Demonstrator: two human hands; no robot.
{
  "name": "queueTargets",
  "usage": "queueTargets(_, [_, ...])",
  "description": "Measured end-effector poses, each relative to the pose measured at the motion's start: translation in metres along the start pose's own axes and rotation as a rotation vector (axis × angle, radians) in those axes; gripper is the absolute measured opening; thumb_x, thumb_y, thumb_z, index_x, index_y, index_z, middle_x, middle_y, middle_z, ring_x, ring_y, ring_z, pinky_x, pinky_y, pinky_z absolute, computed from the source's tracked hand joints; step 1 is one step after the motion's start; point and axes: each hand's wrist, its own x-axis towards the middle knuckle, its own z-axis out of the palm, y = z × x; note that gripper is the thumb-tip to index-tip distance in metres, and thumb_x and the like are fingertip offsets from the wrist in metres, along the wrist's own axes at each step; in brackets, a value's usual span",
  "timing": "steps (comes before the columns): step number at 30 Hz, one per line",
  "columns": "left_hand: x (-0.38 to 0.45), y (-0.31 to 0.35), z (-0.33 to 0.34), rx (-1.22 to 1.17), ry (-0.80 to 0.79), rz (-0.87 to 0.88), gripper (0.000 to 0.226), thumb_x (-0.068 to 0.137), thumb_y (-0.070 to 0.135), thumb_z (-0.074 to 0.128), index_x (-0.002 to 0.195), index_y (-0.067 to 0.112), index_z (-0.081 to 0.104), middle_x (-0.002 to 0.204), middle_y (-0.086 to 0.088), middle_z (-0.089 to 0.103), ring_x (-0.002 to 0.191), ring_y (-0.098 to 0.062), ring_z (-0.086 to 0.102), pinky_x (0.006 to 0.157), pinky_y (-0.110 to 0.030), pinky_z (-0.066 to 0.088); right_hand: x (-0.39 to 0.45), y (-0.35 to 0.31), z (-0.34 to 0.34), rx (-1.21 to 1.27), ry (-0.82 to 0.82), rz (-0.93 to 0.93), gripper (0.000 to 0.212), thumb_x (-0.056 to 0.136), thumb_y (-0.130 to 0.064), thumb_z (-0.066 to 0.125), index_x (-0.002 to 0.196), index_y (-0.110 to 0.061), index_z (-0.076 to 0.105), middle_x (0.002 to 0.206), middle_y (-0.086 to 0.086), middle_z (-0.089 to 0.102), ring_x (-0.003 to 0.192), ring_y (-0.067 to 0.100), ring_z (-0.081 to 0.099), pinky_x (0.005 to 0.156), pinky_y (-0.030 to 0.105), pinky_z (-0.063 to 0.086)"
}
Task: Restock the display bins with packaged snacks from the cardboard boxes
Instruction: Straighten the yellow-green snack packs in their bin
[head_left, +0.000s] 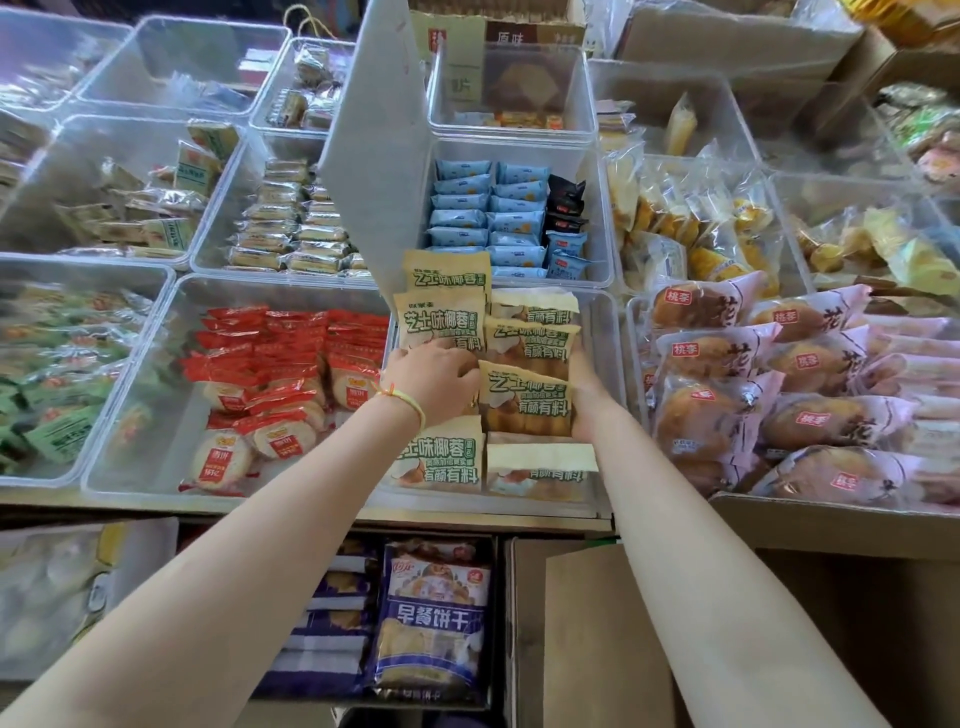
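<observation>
Both hands are in the centre clear bin (605, 332), the one holding the tan cheese-coconut bread packs (441, 322); I take that bin as the landmark. Left hand (434, 376) sits on the left column of packs, fingers curled over the lower edge of a pack, gripping it. Right hand (584, 395) is at the right side of the held pack (524, 397); its fingers are hidden behind the pack, so it looks like a hold, but I cannot tell the exact grip.

Step in hand, as I judge it: seating packs in two neat columns. Advice: slide the held pack down flat against the right column, label up, overlapped like its neighbours. Keep the left hand bracing the left column so it doesn't topple.

Left of the bin: the bin of red rice crackers (291, 364). Right of it: pink bread bags (753, 395). Behind it: blue packs (488, 213). Below its front edge: an open cardboard box (597, 623), apparently the stock source, contents not visible.
</observation>
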Motion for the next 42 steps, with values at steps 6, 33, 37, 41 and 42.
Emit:
queueTargets(6, [-0.023,0.001,0.0,-0.116,0.194,0.029,0.043,0.099,0.034,0.029,0.093,0.018,0.068,0.092,0.001,0.067,0.088,-0.021,0.06,0.085,-0.036,0.033,-0.07,-0.003,0.007,-0.107,0.264,0.076,0.08,0.097,-0.072,0.016,0.157,-0.019,0.025,0.161,0.011,0.028,0.145,0.033,0.034,0.118,0.049,0.028])
queueTargets(33, [-0.055,-0.076,0.002,-0.866,0.274,-0.201,0.047,0.091,0.021,0.065,0.136,0.024,0.051,0.112,0.002,0.063,0.093,-0.015,0.062,0.079,-0.035,0.056,-0.147,-0.016,0.082,-0.827,0.367,-0.567,0.012,0.094,-0.018,0.058,0.099,-0.021,0.068,0.09,-0.007,0.067,0.078,0.01,0.059,0.062,0.022,0.043])
queueTargets(37, [-0.034,-0.081,-0.005,-0.764,0.117,-0.13,0.029,0.084,0.025,0.076,0.113,0.025,0.072,0.109,0.007,0.064,0.071,-0.003,0.057,0.057,-0.018,0.045,-0.126,-0.02,0.096,-1.197,0.083,-0.444,0.045,0.09,-0.011,0.065,0.131,-0.027,0.058,0.121,-0.006,0.056,0.105,0.014,0.054,0.077,0.024,0.042])
queueTargets(41, [-0.026,-0.086,-0.004,-0.785,0.087,-0.192,0.016,0.091,0.025,0.069,0.105,0.019,0.074,0.08,0.004,0.067,0.063,-0.011,0.057,0.051,-0.021,0.045,-0.107,-0.021,0.109,-1.134,0.233,-0.498,0.022,0.099,-0.022,0.058,0.114,-0.021,0.073,0.11,-0.002,0.069,0.09,0.017,0.059,0.069,0.026,0.039])
queueTargets(42, [-0.024,-0.086,-0.005,-0.796,0.095,-0.196,0.015,0.092,0.024,0.067,0.103,0.017,0.074,0.076,0.003,0.066,0.062,-0.011,0.057,0.049,-0.02,0.045,-0.102,-0.023,0.111,-1.099,0.281,-0.508,0.022,0.1,-0.027,0.057,0.109,-0.018,0.075,0.104,0.001,0.071,0.088,0.019,0.061,0.068,0.026,0.04])
